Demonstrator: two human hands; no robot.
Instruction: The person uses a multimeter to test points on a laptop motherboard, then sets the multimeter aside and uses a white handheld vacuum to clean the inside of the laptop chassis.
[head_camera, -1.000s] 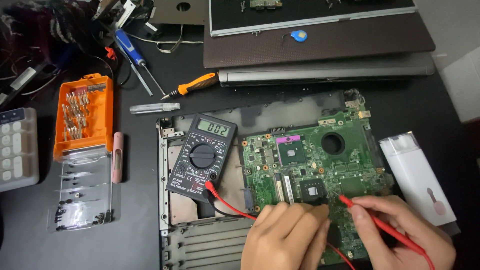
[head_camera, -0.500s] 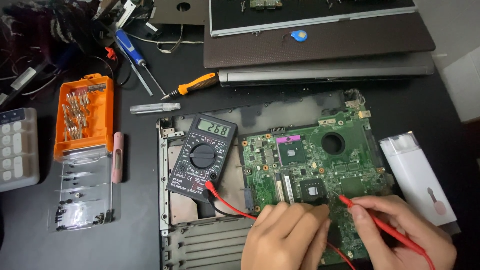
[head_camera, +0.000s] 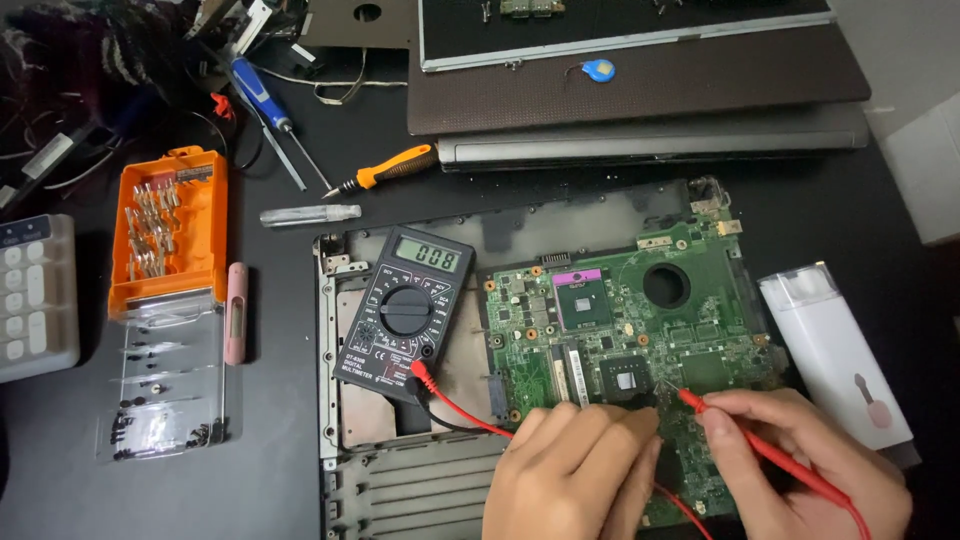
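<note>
Laptop chassis (head_camera: 400, 470) lying open under both hands, lid and casing parts (head_camera: 640, 100) stacked well beyond them. Green board (head_camera: 640, 330) freed from covers, resting in chassis directly ahead of fingers. Black multimeter (head_camera: 405, 312) just left of and beyond left hand, display lit, red lead plugged in. Orange bit case (head_camera: 170, 230) and clear screw tray (head_camera: 165, 375) well to the left; screwdrivers (head_camera: 385, 172) far beyond. White box (head_camera: 835, 350) just beyond right hand.

Left hand (head_camera: 575, 470) curled over board edge, pressing down; probe beneath presumed, hidden, grip cannot be told. Right hand (head_camera: 800, 465) pinching red probe (head_camera: 760, 450), tip touching board beside dark chip (head_camera: 625, 378).

Judgement: disassembly done, probing under way; reassembly outstanding.
</note>
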